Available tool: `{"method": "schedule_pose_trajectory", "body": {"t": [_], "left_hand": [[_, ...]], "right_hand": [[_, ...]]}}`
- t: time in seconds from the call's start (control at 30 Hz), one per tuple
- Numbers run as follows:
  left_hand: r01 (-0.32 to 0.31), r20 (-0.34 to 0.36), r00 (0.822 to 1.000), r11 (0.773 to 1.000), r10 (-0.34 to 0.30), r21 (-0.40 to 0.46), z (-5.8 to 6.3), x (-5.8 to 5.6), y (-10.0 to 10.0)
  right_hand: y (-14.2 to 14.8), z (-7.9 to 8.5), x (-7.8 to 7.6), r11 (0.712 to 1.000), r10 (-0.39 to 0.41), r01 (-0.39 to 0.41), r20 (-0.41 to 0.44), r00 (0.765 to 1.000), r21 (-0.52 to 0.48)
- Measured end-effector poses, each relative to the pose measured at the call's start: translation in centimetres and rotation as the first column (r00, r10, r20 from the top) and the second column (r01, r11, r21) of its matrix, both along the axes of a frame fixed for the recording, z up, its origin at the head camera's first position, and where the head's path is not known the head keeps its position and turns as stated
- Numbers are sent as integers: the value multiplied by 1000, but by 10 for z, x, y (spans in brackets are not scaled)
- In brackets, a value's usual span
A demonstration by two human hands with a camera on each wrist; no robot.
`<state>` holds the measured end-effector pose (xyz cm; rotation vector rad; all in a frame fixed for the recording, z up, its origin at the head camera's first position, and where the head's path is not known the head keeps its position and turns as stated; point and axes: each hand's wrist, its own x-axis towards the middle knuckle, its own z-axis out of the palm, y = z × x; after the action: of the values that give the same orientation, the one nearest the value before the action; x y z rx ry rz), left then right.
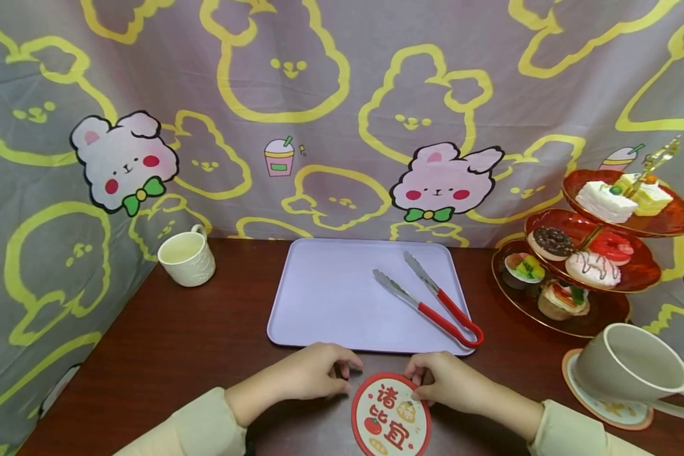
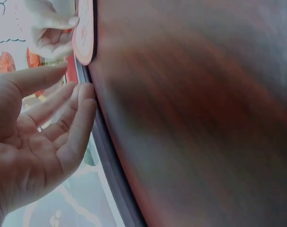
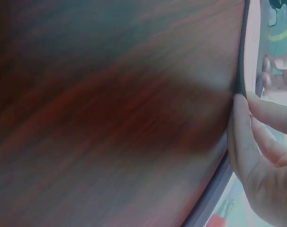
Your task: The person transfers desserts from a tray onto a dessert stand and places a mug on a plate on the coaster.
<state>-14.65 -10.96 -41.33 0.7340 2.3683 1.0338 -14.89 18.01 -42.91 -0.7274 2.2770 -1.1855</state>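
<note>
A round coaster (image 1: 383, 405) with a red rim and red characters lies near the table's front, between the two hands. My right hand (image 1: 456, 383) pinches its right edge; in the right wrist view the thumb is on the coaster's (image 3: 252, 42) top face and fingertips are at its dark underside. Left of the coaster, my left hand (image 1: 319, 372) holds nothing, its fingers loosely bent and apart from the rim. The left wrist view shows that palm (image 2: 44, 142) with the fingers relaxed. Just beyond both hands is a lilac tray (image 1: 330, 297).
Red-handled tongs (image 1: 441, 322) lie on the tray's right side. A cream cup (image 1: 188, 258) stands at the back left. To the right are a tiered red stand (image 1: 604, 316) of cakes and doughnuts, and a beige mug (image 1: 633, 367) on another coaster (image 1: 610, 411). A patterned curtain (image 1: 342, 145) hangs behind.
</note>
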Motion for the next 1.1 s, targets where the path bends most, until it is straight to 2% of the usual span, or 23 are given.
{"method": "schedule_pose_trajectory", "body": {"t": [0.23,0.4,0.6,0.83,1.1], "left_hand": [[22,-53,998,997,-18,74,3,-3,-11],[15,-121,993,992,1,127,6,-6,-22],[-32,-233,970,982,75,187,12,-11,-36],[-115,-251,954,973,164,199,22,-14,-52],[-188,-298,923,961,244,203,28,-16,-71]], "right_hand": [[13,1,-1,1000,-12,11,19,1000,24],[23,3,-3,999,-19,18,43,999,30],[37,3,-5,999,-21,20,29,999,41],[51,1,-5,998,-28,28,4,1000,49],[66,3,-5,996,-48,48,1,999,72]]}}
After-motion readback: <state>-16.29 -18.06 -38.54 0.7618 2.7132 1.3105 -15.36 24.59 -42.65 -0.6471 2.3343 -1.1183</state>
